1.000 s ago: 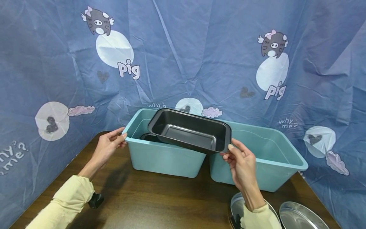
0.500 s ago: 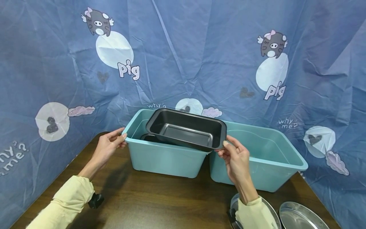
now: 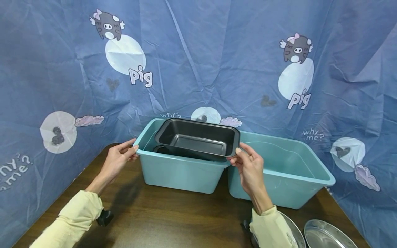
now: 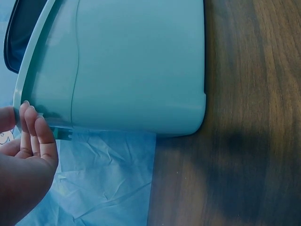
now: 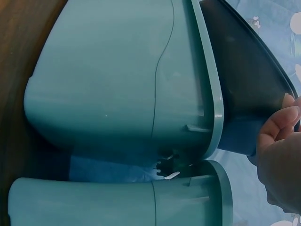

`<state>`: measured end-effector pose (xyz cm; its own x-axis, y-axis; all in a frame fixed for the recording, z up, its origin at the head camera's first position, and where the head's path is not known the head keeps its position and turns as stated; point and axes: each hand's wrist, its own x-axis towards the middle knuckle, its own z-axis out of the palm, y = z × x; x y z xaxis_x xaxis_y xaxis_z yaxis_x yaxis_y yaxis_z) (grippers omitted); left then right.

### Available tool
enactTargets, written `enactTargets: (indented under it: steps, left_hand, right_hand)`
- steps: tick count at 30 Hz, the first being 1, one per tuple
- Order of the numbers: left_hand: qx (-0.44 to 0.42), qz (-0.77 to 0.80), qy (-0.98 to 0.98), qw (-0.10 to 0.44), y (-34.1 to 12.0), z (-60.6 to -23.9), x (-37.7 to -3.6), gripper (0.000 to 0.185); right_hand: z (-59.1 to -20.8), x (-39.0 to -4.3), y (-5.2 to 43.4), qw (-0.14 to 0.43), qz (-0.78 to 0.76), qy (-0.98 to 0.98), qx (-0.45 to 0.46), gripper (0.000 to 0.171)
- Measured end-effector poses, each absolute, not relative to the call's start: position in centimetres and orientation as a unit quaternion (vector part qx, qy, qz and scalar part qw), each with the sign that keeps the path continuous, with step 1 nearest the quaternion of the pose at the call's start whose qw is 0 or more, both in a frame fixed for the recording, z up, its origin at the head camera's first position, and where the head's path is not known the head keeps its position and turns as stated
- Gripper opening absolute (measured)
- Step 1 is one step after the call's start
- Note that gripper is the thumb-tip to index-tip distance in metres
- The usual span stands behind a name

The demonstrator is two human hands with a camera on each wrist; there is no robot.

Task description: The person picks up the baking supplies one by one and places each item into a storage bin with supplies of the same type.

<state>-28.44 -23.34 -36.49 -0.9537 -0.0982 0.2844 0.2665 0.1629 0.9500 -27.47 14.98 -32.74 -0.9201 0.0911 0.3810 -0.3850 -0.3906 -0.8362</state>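
Dark metal loaf pan (image 3: 197, 142) is partway into my left teal bin (image 3: 180, 172), pinched at its edge by my right hand (image 3: 249, 167) (another pan lies beneath); my left hand (image 3: 116, 159) grips the bin's rim. Lowering remains, I judge.

A second dark pan (image 3: 159, 148) lies in the left teal bin (image 3: 180, 172), mostly hidden beneath the dark loaf pan (image 3: 196, 142) and the bin wall. Two round metal pans (image 3: 325, 236) at the lower right of the head view are cut by the bottom edge; one is largely covered by the right sleeve. A small black object (image 3: 104, 217) beside the left sleeve cannot be identified.
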Motion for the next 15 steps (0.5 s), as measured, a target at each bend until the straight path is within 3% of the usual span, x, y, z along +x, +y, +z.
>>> enactTargets:
  steps: [15]
  left_hand:
    - [-0.046,-0.639,-0.756,0.137,-23.33,-36.47,-28.50,0.053]
  right_hand:
    - [-32.83,-28.47,14.01,0.142,0.810,-0.555,0.124,0.037]
